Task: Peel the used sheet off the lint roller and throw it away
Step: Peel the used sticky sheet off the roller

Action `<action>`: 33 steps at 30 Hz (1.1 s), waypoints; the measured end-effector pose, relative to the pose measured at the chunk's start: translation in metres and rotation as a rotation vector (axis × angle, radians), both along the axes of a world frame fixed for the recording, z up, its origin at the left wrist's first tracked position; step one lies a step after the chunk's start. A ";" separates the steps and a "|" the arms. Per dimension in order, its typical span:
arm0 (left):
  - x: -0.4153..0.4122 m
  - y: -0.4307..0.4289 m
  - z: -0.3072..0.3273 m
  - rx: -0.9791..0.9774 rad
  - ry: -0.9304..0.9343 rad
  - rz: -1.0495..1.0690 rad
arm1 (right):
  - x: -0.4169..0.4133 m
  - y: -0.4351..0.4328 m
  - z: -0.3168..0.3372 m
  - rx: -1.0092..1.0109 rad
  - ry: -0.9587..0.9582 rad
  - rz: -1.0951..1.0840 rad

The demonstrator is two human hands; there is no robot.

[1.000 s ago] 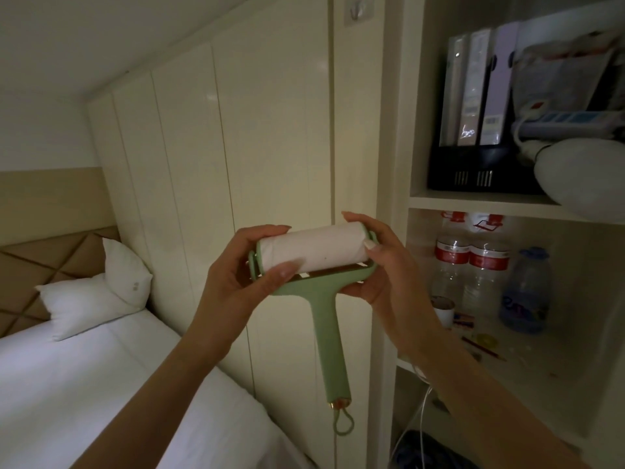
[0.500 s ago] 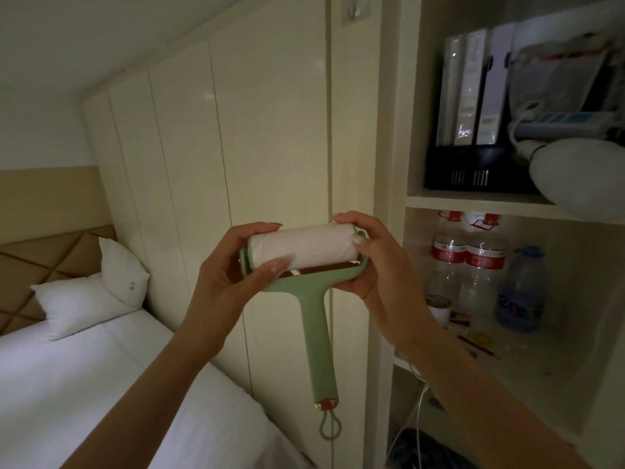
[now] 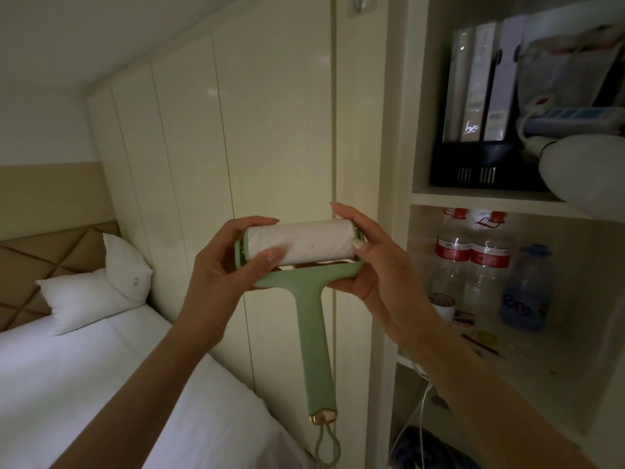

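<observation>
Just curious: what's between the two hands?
In the head view, the lint roller's white roll spans the gap, with the left hand at one end and the right hand at the other.

Open air lies left of the lint roller (image 3: pixel 301 262), above the bed (image 3: pixel 101 367). Right, the shelf unit (image 3: pixel 490 198) crowds close, bottles (image 3: pixel 470 262) filling one compartment.

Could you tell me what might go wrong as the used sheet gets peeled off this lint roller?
The sheet lies flat with no lifted edge showing, so it may tear partway. Both hands, left hand and right hand, grip only the roller ends, so the hanging green handle may swing. No bin is visible.
</observation>
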State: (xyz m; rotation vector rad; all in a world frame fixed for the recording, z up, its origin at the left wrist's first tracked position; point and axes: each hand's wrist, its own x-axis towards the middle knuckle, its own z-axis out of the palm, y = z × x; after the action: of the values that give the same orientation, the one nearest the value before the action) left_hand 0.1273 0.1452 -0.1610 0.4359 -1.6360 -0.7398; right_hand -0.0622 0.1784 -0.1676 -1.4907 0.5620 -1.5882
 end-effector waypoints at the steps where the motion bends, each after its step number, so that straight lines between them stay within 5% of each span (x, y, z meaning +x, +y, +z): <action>1: 0.000 -0.001 0.000 0.015 0.010 -0.008 | 0.000 0.000 0.000 -0.006 0.011 0.005; 33: -0.005 0.012 0.002 -0.008 0.047 -0.005 | -0.001 0.009 0.003 0.008 -0.026 -0.004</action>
State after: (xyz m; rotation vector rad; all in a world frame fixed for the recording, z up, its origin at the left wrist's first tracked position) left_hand 0.1223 0.1571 -0.1594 0.4061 -1.5965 -0.7414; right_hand -0.0635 0.1878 -0.1649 -1.4621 0.5563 -1.6048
